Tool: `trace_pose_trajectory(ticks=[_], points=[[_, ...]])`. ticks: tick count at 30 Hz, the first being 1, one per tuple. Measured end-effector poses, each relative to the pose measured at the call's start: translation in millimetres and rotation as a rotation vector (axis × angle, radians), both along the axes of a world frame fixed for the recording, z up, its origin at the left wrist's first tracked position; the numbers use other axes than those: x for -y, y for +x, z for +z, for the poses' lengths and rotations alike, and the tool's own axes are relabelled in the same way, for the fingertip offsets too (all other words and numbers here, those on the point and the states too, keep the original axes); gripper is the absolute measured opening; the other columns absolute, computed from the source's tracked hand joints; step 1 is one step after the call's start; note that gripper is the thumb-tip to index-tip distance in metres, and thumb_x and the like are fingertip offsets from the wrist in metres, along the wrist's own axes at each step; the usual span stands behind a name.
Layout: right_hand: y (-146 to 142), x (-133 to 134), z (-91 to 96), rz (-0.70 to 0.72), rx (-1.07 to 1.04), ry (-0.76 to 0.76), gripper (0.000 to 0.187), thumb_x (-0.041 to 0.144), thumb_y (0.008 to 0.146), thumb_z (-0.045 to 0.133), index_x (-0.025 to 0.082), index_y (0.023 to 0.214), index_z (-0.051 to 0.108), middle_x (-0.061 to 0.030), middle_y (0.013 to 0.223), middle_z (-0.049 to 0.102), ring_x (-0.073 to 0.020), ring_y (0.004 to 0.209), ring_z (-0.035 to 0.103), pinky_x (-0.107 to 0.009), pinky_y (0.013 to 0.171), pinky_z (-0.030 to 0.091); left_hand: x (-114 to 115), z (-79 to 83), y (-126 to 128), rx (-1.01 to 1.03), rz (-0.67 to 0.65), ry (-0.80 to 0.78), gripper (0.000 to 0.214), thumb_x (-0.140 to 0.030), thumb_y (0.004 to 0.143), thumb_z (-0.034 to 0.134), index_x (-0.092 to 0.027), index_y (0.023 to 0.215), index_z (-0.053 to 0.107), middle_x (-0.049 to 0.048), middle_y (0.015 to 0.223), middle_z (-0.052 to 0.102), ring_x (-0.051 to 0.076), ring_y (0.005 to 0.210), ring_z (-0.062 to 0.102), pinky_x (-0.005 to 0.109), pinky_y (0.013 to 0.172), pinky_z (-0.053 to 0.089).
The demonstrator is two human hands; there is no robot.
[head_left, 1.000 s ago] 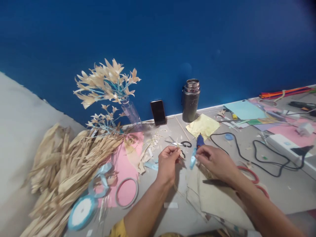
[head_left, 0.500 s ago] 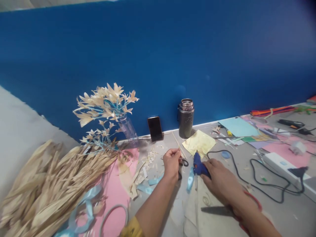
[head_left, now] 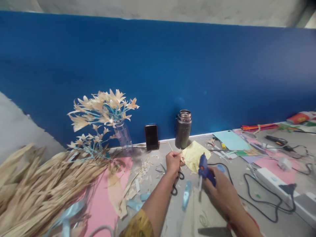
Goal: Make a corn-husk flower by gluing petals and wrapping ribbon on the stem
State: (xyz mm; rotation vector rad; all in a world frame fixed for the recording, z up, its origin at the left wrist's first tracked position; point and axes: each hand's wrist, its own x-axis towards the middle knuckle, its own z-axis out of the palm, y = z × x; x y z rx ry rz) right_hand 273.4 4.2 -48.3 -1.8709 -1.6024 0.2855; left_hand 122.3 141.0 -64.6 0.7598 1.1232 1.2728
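My right hand (head_left: 221, 192) is wrapped round the handle of a blue glue gun (head_left: 202, 166), lifted over the worktop. My left hand (head_left: 174, 162) is closed in a pinch; a small pale bit shows at its fingertips, too small to name. Just beyond it lies a yellow paper square (head_left: 196, 153). Under my left wrist are scissors with black handles (head_left: 181, 175), partly hidden by the arm. A roll of light blue ribbon (head_left: 187, 194) lies between my two forearms. Near my right wrist is a dark blade (head_left: 213, 232), cut off by the lower edge.
Dried husks (head_left: 44, 191) pile up at left beside pink paper (head_left: 103, 197). Husk flowers (head_left: 106, 105) stand in a clear vase (head_left: 123, 136). A phone (head_left: 151, 137) and a flask (head_left: 183, 130) stand by the blue wall. Cables surround a white power strip (head_left: 274, 184) at right.
The view has tilted up and shifted. The glue gun has moved slightly right, away from my left hand, which stays pinched. More of the scissors now shows beneath my left wrist.
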Motion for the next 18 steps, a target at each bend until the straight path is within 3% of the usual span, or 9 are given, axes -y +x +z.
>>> trace_pose_trajectory(ticks=[3, 5, 11, 18], points=[[7, 1, 0.9, 0.049, -0.316, -0.021, 0.047, 0.053, 0.089, 0.048, 0.017, 0.11, 0.07, -0.0108, 0.098, 0.075, -0.025, 0.081, 0.067, -0.032, 0.07, 0.051, 1, -2.3, -2, -0.009, 0.023, 0.03, 0.017, -0.02, 0.063, 0.078, -0.015, 0.065, 0.062, -0.0003, 0.052, 0.061, 0.009, 0.041, 0.052, 0.02, 0.042, 0.04], [6, 3, 2.2, 0.08, -0.401, -0.095, 0.052, 0.06, 0.09, 0.047, 0.017, 0.101, 0.074, -0.0091, 0.087, 0.076, -0.0248, 0.076, 0.068, -0.032, 0.068, 0.053, 2, -1.9, -2, -0.01, 0.031, 0.049, 0.013, -0.021, 0.065, 0.076, -0.015, 0.067, 0.065, -0.0017, 0.051, 0.06, 0.009, 0.042, 0.051, 0.019, 0.043, 0.038], [-4, 5, 5.7, 0.107, -0.251, -0.033, 0.053, 0.06, 0.092, 0.042, 0.021, 0.076, 0.074, -0.0092, 0.078, 0.076, -0.0274, 0.077, 0.07, -0.037, 0.078, 0.055, 6, 1.4, 4, -0.01, 0.005, 0.081, 0.008, -0.019, 0.065, 0.073, -0.016, 0.066, 0.066, -0.0016, 0.049, 0.059, 0.01, 0.046, 0.052, 0.02, 0.047, 0.038], [-5, 3, 0.1, 0.152, -0.154, 0.031, 0.053, 0.057, 0.096, 0.036, 0.022, 0.072, 0.068, -0.0112, 0.082, 0.077, -0.0281, 0.082, 0.071, -0.036, 0.079, 0.056, 8, 2.1, 5, -0.008, -0.02, 0.1, 0.007, -0.018, 0.062, 0.074, -0.016, 0.063, 0.067, -0.0035, 0.048, 0.055, 0.009, 0.046, 0.048, 0.02, 0.048, 0.037]])
